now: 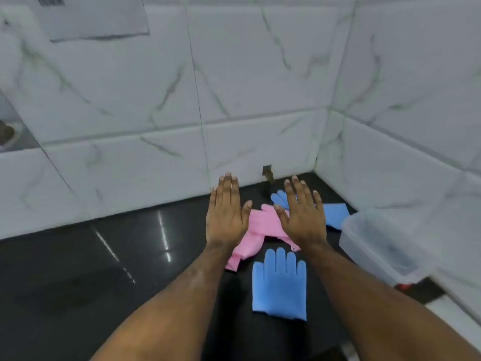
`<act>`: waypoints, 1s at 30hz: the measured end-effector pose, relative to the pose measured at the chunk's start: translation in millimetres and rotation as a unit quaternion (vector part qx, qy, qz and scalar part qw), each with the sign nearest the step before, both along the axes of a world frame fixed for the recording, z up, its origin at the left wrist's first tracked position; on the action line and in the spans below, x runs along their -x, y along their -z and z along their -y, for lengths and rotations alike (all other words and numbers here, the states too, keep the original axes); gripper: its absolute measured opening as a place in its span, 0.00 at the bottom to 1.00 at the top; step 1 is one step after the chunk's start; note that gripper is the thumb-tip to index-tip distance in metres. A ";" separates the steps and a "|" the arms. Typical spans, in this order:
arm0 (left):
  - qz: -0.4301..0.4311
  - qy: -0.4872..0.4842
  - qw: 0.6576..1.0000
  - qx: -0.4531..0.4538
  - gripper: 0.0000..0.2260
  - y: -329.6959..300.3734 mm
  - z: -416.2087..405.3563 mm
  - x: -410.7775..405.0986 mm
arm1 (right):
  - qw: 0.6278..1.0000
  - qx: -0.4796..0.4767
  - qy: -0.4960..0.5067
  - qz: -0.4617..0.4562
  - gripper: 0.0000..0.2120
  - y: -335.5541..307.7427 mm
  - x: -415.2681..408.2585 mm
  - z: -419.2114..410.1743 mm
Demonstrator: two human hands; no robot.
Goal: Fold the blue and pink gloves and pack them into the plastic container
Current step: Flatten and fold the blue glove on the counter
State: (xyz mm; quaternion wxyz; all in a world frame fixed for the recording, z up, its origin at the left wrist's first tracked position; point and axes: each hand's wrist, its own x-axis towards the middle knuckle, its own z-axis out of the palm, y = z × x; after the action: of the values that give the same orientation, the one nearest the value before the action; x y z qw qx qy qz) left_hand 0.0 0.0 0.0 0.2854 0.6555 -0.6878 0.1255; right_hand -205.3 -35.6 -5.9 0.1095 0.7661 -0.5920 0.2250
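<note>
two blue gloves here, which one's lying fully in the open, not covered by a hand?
The near blue glove, flat with fingers pointing to the wall, between the forearms. The far blue glove, by the container, is partly hidden behind the right hand.
</note>
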 end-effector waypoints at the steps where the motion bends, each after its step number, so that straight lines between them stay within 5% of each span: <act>1: -0.008 -0.002 1.000 -0.013 0.31 3.8 -1.1 3.2 | 1.000 -0.014 0.009 -0.005 0.34 0.9 2.6 -0.5; 10: -0.082 0.087 0.990 -0.081 0.28 55.9 -31.7 36.3 | 0.993 -0.105 -0.003 0.051 0.22 38.8 30.0 -25.8; 14: -0.169 0.055 0.975 -0.136 0.28 84.7 -53.5 50.1 | 0.981 -0.167 -0.037 0.091 0.18 54.8 41.7 -37.5; 18: -0.230 -0.017 0.957 -0.179 0.24 106.2 -64.5 67.1 | 0.958 -0.247 -0.067 0.132 0.22 74.2 52.0 -36.9; 23: -0.267 -0.090 0.942 -0.182 0.22 118.6 -81.5 89.3 | 0.917 -0.345 -0.097 0.177 0.42 104.9 68.6 -50.5; 30: -0.291 -0.198 0.923 -0.153 0.23 144.5 -101.8 117.0 | 0.931 -0.251 -0.178 0.196 0.35 140.1 93.4 -71.9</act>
State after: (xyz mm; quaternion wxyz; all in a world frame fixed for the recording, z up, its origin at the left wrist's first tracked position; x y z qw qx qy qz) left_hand -117.0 101.8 -144.5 0.3385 0.8217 -0.4415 -0.1238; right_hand -298.7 36.3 -146.0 -0.2463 0.8022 -0.4924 0.2310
